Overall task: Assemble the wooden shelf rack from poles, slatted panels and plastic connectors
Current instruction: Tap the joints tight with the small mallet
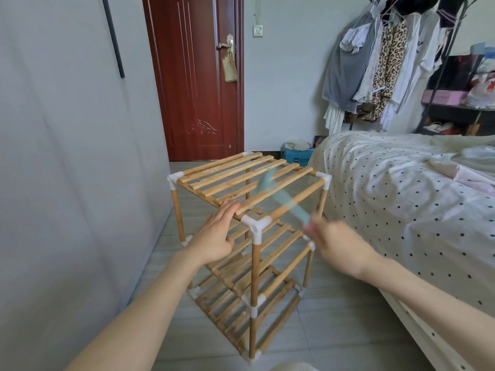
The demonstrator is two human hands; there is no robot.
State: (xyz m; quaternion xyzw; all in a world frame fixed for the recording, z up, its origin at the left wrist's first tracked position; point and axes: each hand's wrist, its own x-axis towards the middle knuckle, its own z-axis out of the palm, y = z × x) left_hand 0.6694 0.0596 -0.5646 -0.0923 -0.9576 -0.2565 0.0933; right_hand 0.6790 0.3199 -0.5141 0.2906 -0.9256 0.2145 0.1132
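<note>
Head view: the rack [249,236] stands mid-frame on the floor, three tiers up. Left hand [217,234] lies flat on the top panel [241,178]; right hand [334,242] grasps a blurred mallet [278,196]. Steady the frame and strike squarely over the corner connector [255,223].

Rack [249,183]: pale matt wood poles, slats; corner connectors [255,223] smooth white plastic. Door [195,76] glossy red-brown wood, brass-look metal handle [227,44]. Bedspread [388,183] dotted matt cloth.

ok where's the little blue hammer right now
In the head view the hammer is blurred in the right hand, over the rack's top shelf, right of the left hand.
</note>
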